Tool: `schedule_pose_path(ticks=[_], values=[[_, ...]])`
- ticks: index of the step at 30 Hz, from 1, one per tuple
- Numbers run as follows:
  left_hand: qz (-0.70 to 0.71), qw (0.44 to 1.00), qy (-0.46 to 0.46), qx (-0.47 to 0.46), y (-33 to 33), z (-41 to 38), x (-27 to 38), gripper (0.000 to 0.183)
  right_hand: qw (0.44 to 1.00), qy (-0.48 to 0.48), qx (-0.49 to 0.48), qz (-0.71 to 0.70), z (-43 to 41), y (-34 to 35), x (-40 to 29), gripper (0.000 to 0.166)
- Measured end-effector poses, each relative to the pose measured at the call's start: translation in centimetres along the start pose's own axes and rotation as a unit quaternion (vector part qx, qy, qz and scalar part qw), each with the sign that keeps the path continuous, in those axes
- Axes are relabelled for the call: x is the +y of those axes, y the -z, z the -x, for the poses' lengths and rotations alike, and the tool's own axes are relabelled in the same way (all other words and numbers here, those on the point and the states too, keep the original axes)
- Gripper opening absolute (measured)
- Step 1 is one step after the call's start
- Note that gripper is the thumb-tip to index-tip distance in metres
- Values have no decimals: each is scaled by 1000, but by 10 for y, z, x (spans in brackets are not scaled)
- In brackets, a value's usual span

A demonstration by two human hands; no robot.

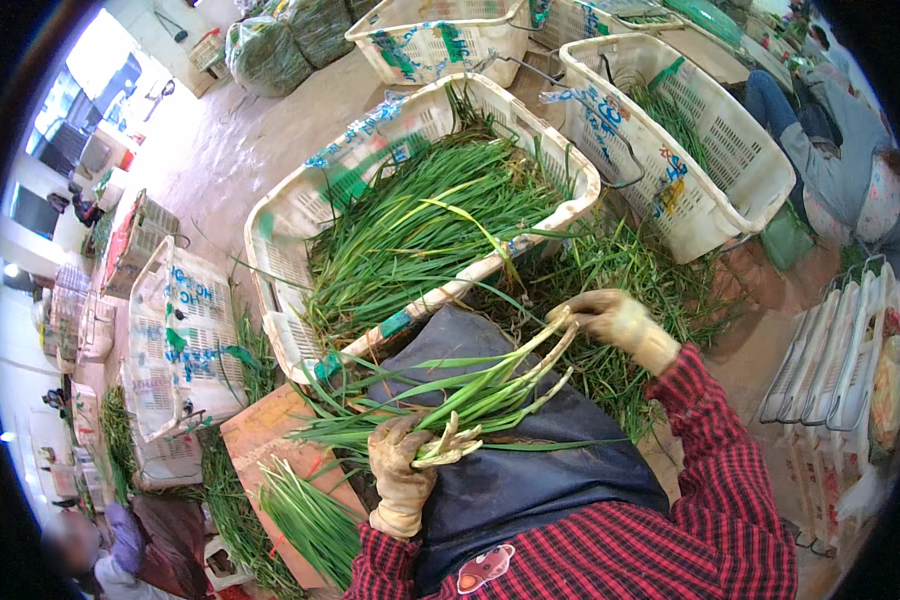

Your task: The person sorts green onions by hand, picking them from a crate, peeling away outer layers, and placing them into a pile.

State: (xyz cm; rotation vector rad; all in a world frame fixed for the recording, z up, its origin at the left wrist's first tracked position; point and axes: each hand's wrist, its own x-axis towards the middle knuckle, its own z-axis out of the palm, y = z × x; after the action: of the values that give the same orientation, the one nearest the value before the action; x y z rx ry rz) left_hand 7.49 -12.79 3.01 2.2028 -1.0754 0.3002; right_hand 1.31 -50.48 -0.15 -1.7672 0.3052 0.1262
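Note:
My left hand (401, 476), in a soiled cream work glove, is closed around a small bunch of green allium stalks with pale cut-looking ends (448, 444) above my lap. At the right, my gloved right hand (613, 324) pinches the whitish root ends of other long stalks (487, 382), whose leaves trail left over my dark apron (517, 487). Directly ahead, a white plastic crate (435, 300) holds a large heap of long green leaves (420, 225). Beside my left hand, a tidier pile of green stalks (307, 517) lies on a brown board (262, 424).
Loose leaf trimmings (622, 262) cover the floor right of the crate. Another white crate (690, 202) with some greens stands beyond them, near a seated person (832, 150). A further crate (184, 337) stands at left; stacked white crates (832, 352) are at right. Another person (135, 547) sits lower left.

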Motion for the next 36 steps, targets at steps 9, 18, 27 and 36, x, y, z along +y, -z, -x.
schedule_pose_path(ticks=[9,18,27,36], values=[[36,998,54,-5,7,5,-5,28,879,21,-319,-353,-20,-79,-38,54],[13,999,47,-8,1,4,0,20,929,-50,-87,-357,10,-66,-62,29],[20,1000,16,0,-7,-4,5,30,660,204,226,-686,33,171,138,24],[-33,999,28,8,-2,4,4,22,973,-82,-147,-159,71,-44,-8,59]])
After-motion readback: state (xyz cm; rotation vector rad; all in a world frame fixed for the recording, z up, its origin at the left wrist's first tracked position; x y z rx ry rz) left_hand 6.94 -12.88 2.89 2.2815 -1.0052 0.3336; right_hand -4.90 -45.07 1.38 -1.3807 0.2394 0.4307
